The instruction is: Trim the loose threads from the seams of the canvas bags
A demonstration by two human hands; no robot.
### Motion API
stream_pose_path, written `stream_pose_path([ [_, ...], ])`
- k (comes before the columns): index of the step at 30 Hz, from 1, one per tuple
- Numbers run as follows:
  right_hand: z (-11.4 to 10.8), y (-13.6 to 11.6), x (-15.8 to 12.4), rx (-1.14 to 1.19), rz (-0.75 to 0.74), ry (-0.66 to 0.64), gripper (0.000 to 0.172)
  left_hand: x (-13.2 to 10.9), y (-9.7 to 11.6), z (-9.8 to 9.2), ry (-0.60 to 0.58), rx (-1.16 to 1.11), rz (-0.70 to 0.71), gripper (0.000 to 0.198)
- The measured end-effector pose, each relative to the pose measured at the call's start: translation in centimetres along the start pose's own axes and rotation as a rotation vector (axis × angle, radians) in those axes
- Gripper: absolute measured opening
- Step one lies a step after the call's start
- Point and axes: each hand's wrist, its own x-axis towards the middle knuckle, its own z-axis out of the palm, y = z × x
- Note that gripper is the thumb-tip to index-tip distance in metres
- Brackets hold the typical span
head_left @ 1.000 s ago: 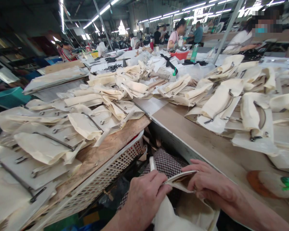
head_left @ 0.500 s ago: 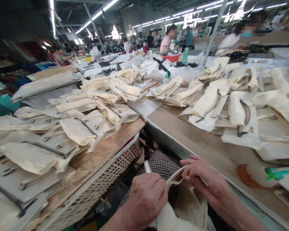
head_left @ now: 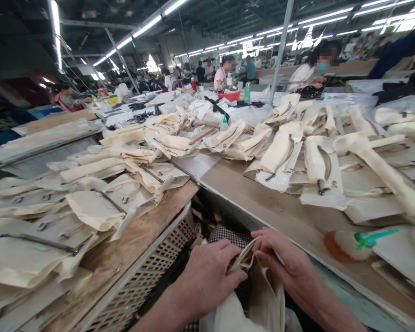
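A cream fabric piece [head_left: 266, 295] with a folded, rimmed edge hangs over my lap, between the wooden bench and the brown table. My left hand [head_left: 214, 267] grips that edge between thumb and fingers. On the other side of the same edge, my right hand [head_left: 280, 253] pinches it with the fingertips. The rim stands up as a narrow loop between both hands. Checkered cloth [head_left: 228, 235] shows behind the piece. My palms hide much of the held edge.
Cream fabric pieces with dark zippers lie piled on the wooden bench [head_left: 124, 251] and on the brown table [head_left: 249, 189]. A white plastic basket [head_left: 159, 251] stands at my left. A glue bottle with a green nozzle [head_left: 358, 242] lies at right. Several people work farther back.
The view has turned right, so the surroundings sit farther left. My left hand has opened slightly from a tighter fist and lies nearer the loop; both hands still hold the fabric edge.
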Motion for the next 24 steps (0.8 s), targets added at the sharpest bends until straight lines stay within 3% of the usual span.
stream_pose_path([
  [5,-0.6,-0.1,-0.2,-0.009,-0.027,0.042,0.014,0.8,-0.1,0.4,0.024,-0.112,0.030,0.005],
  [8,-0.8,0.2,-0.4,0.021,0.053,0.033,0.013,0.5,-0.6,1.2,0.062,-0.129,0.036,0.004],
  [15,-0.3,-0.2,0.3,0.120,0.259,-0.007,0.016,0.0,-1.4,2.2,0.090,0.020,0.084,0.009],
  [24,0.2,-0.6,1.1,0.161,0.314,0.031,0.017,0.1,-2.2,3.4,0.214,0.153,0.242,0.027],
])
